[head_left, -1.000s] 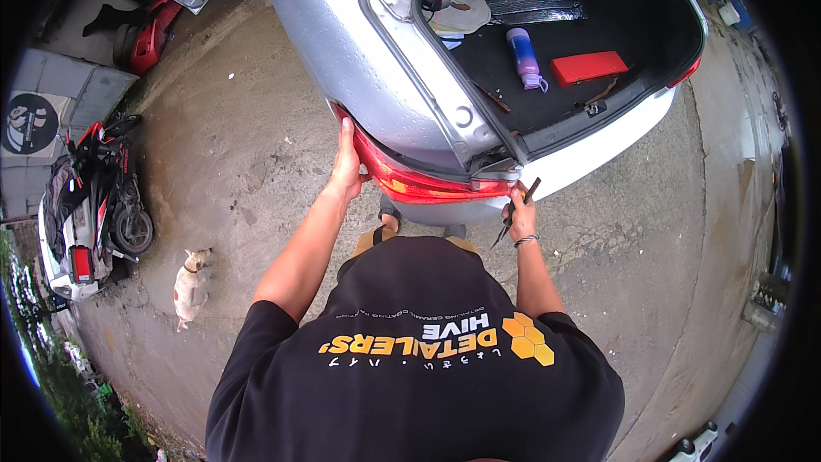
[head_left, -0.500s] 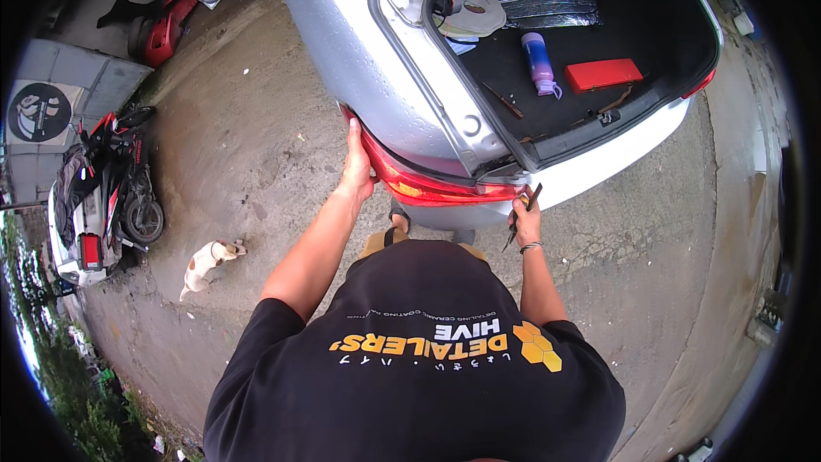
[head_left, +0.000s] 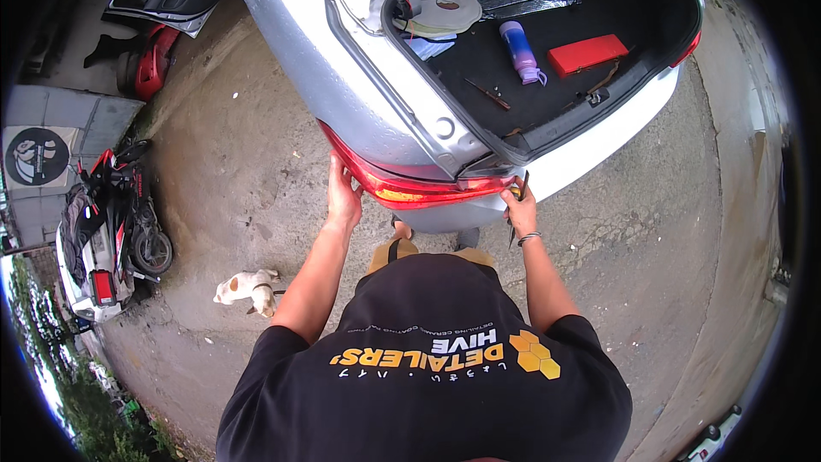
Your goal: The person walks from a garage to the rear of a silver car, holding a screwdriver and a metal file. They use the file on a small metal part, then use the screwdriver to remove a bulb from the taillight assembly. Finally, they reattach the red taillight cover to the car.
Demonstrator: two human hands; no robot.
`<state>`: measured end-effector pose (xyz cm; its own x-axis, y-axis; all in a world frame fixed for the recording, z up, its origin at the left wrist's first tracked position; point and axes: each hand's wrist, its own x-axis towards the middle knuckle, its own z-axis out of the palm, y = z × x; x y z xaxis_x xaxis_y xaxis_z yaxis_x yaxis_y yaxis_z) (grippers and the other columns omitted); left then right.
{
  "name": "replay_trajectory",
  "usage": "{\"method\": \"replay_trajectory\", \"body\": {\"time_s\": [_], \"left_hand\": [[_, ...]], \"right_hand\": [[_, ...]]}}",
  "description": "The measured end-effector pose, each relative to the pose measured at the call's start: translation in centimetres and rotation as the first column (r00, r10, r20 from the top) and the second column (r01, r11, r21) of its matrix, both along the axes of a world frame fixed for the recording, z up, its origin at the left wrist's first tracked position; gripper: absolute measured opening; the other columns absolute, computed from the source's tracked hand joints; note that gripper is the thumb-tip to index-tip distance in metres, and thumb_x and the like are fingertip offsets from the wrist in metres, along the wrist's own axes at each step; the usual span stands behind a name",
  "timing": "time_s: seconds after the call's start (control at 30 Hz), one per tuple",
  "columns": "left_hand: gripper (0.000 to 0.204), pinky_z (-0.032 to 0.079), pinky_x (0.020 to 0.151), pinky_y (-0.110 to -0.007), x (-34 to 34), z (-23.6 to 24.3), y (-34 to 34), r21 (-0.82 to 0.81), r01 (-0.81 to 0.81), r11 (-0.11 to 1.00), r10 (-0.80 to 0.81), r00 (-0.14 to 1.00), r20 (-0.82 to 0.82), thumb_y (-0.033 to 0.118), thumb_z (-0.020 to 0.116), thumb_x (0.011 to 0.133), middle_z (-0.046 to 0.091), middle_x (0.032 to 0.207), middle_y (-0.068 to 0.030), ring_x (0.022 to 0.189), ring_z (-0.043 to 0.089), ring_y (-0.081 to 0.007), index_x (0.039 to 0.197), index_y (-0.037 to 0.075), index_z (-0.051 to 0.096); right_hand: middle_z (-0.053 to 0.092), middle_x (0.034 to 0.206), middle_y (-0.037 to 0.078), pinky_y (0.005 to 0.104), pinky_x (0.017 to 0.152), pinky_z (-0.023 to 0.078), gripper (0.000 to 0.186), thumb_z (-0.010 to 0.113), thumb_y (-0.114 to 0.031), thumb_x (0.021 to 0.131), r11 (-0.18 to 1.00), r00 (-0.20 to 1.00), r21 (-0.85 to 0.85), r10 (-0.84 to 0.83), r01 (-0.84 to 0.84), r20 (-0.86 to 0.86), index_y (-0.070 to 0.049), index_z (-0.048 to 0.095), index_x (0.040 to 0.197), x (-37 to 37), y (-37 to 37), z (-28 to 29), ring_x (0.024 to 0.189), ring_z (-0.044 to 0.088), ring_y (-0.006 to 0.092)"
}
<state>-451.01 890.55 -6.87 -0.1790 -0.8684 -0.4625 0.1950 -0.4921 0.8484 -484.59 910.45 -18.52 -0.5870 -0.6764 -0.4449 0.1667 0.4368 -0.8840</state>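
Note:
A long red tail light [head_left: 415, 192] with an amber section lies along the rear corner of a silver car [head_left: 376, 111]. My left hand [head_left: 345, 198] holds the light's outer end, its fingers against the outer edge. At the inner end, beneath the boot opening, my right hand [head_left: 521, 209] has its fingertips close to the light. It also grips a slim dark tool [head_left: 524, 181] with a yellow part; the tool's thin end points down past the palm, and its exact kind is unclear.
The open boot [head_left: 547, 124] contains a purple-blue bottle [head_left: 521, 50], a red box [head_left: 587, 55] and a thin stick-like tool [head_left: 488, 95]. A white and brown dog [head_left: 248, 288] stands to my left. Beyond it is a parked motorcycle [head_left: 111, 231].
The car has shifted left and up in view. My left hand sits lower along the light's outer end. The dog has turned around and come closer to my left arm.

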Motion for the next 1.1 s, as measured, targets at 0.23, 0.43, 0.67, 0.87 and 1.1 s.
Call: {"method": "replay_trajectory", "body": {"time_s": [0.23,0.43,0.67,0.87,1.1], "left_hand": [[0.170,0.015,0.126,-0.046,0.3,-4.0,4.1,-0.459,0.486,0.744,-0.120,0.773,0.624,0.056,0.097,0.049,-0.010,0.165,-0.0260,0.154,0.010,-0.0377,0.154,0.001,-0.026],[0.170,0.018,0.125,-0.045,-0.3,-2.7,4.0,-0.438,0.532,0.725,-0.171,0.755,0.633,0.062,0.093,0.053,0.002,0.164,-0.0284,0.153,0.015,-0.0391,0.152,-0.001,-0.029],[0.162,0.019,0.125,-0.045,-0.3,-1.9,3.5,-0.460,0.627,0.629,-0.148,0.677,0.721,0.057,0.094,0.056,0.010,0.162,-0.0285,0.151,0.021,-0.0357,0.155,-0.004,-0.017],[0.156,0.019,0.125,-0.045,-2.0,-0.2,6.5,-0.447,0.499,0.743,0.006,0.662,0.749,0.044,0.097,0.059,0.004,0.163,-0.0295,0.152,0.017,-0.0396,0.155,-0.005,-0.017],[0.161,0.027,0.122,-0.044,-2.1,0.8,6.1,-0.495,0.518,0.698,0.026,0.672,0.740,0.053,0.094,0.058,0.008,0.163,-0.0317,0.152,0.019,-0.0416,0.153,-0.006,-0.021]], "right_hand": [[0.062,0.084,0.001,0.0227,0.045,0.042,0.088,0.088,-0.034,0.079,0.990,0.996,-0.115,-0.074,0.079,0.049,0.005,0.047,0.146,1.3,0.1,1.4,0.052,0.051,0.0064],[0.066,0.090,0.002,0.0226,0.068,0.049,0.084,0.091,-0.028,0.076,0.988,0.997,-0.143,-0.060,0.066,0.043,0.009,0.052,0.141,0.7,0.3,2.4,0.072,0.056,0.0069],[0.074,0.106,0.015,0.0300,0.088,0.053,0.074,0.091,-0.031,0.074,0.986,0.966,-0.146,0.036,-0.075,-0.255,0.009,0.061,0.129,-0.1,0.3,3.4,0.095,0.068,0.0152],[0.072,0.086,0.013,0.0354,0.072,0.056,0.049,0.093,-0.033,0.069,0.927,0.854,-0.241,0.133,-0.287,-0.503,-0.004,0.064,0.096,-0.2,-1.5,6.9,0.078,0.071,0.0295],[0.068,0.077,0.013,0.0365,0.066,0.053,0.054,0.092,-0.038,0.069,0.877,0.787,-0.209,0.254,-0.432,-0.561,-0.005,0.061,0.099,-1.4,-1.9,7.0,0.069,0.067,0.0299]]}}
